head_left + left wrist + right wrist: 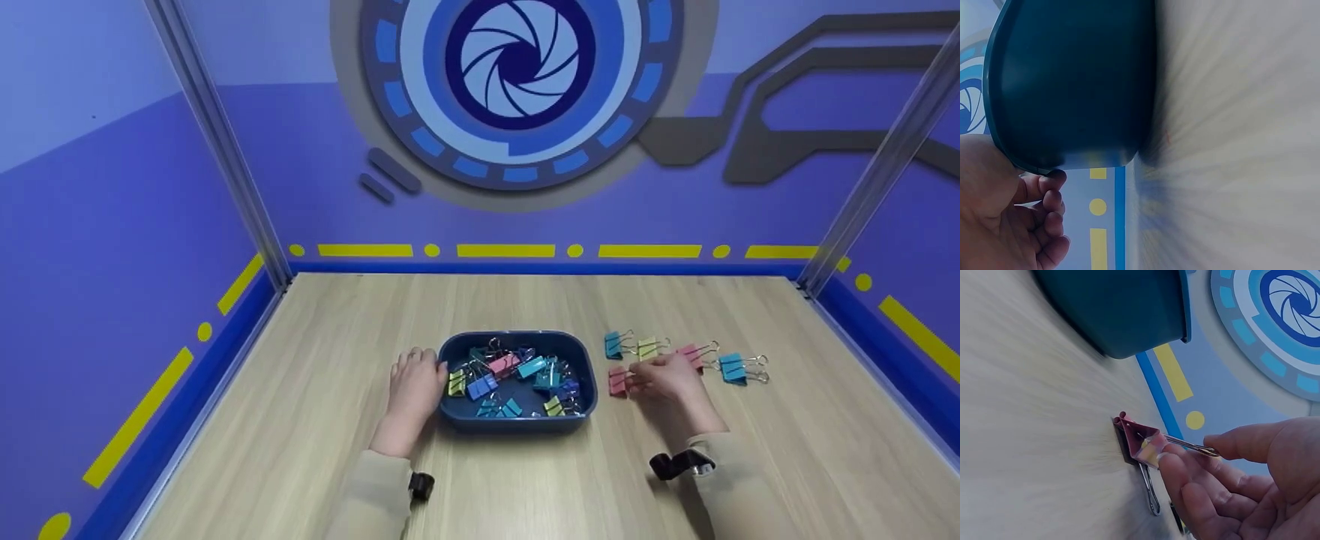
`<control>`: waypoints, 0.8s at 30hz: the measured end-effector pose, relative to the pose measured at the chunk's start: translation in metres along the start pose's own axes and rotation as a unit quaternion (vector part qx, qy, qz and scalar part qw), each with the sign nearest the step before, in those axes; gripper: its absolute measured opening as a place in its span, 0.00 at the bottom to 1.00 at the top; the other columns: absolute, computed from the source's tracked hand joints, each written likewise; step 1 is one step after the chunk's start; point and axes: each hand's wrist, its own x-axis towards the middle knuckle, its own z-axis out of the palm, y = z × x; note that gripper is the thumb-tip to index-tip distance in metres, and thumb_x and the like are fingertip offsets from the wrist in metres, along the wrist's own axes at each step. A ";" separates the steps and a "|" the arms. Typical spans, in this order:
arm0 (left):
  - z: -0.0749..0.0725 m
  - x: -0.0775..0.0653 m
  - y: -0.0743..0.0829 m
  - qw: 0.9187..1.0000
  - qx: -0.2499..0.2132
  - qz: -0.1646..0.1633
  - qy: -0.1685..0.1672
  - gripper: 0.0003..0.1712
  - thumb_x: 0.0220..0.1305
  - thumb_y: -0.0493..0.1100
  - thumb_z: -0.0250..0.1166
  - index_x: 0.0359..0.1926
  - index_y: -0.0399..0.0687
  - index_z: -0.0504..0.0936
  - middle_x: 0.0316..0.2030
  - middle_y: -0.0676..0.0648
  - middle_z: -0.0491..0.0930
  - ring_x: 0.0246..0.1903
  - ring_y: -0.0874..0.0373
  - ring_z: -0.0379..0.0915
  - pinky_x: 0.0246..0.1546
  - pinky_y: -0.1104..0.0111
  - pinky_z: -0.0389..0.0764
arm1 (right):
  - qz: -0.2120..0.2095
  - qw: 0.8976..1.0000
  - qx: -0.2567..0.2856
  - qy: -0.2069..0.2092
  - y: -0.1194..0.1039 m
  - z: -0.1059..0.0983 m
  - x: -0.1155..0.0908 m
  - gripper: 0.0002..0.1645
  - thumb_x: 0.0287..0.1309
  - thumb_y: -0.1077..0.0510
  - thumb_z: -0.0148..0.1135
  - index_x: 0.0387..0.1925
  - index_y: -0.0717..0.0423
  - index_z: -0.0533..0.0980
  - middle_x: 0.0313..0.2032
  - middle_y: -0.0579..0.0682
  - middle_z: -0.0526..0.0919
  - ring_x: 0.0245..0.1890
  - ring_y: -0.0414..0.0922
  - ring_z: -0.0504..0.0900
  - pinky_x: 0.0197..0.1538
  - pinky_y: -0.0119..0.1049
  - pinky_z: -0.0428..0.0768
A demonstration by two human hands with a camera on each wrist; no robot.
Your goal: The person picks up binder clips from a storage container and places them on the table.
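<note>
Wood-grain table (pixel 525 487) here, blue-purple walls (pixel 300 165) on three sides. One bin (pixel 516 425), clips inside (pixel 482 385) too jumbled to count. Five clips right of it: two teal (pixel 733 369), one yellow (pixel 646 348), two pink (pixel 686 354). Left hand (pixel 415 382) curled on bin rim; right hand (pixel 667 375) pinching front pink clip (pixel 616 381).

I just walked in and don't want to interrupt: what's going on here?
A person is handling binder clips at a wooden table. Their right hand pinches a pink clip by a wire handle, just right of a dark blue container. Their left hand holds the container's left end. Mixed clips lie inside it. Also on the table, to its right, are a teal clip, a yellow clip, a second pink clip and another teal clip.
</note>
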 end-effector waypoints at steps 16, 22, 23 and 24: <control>0.000 -0.001 0.001 1.000 0.002 0.004 0.016 0.14 0.69 0.45 0.62 0.40 0.36 0.81 0.39 0.37 0.81 0.44 0.40 0.75 0.46 0.51 0.73 | -0.047 0.981 -0.105 0.154 -0.018 -0.007 -0.010 0.27 0.69 0.49 0.62 0.56 0.69 0.78 0.49 0.66 0.85 0.47 0.56 0.84 0.41 0.31 0.78; 0.000 0.000 0.001 1.000 0.003 -0.001 0.009 0.13 0.70 0.45 0.62 0.40 0.36 0.81 0.39 0.37 0.80 0.45 0.40 0.75 0.47 0.50 0.72 | -0.107 0.976 -0.079 0.171 -0.042 0.009 -0.019 0.22 0.69 0.50 0.62 0.55 0.63 0.81 0.48 0.61 0.86 0.42 0.44 0.84 0.39 0.25 0.77; 0.000 0.000 0.001 1.000 0.004 -0.001 0.008 0.13 0.70 0.45 0.62 0.40 0.37 0.81 0.39 0.37 0.80 0.45 0.40 0.75 0.47 0.50 0.72 | -0.116 0.977 -0.072 0.163 -0.047 0.014 -0.020 0.21 0.69 0.51 0.63 0.54 0.63 0.82 0.46 0.60 0.87 0.40 0.40 0.83 0.39 0.25 0.77; 0.000 0.000 0.001 1.000 0.005 0.000 0.007 0.13 0.70 0.45 0.62 0.40 0.37 0.81 0.39 0.37 0.80 0.45 0.40 0.75 0.47 0.50 0.73 | -0.122 0.979 -0.065 0.152 -0.051 0.019 -0.021 0.20 0.69 0.52 0.64 0.52 0.63 0.82 0.45 0.60 0.88 0.38 0.38 0.83 0.39 0.24 0.77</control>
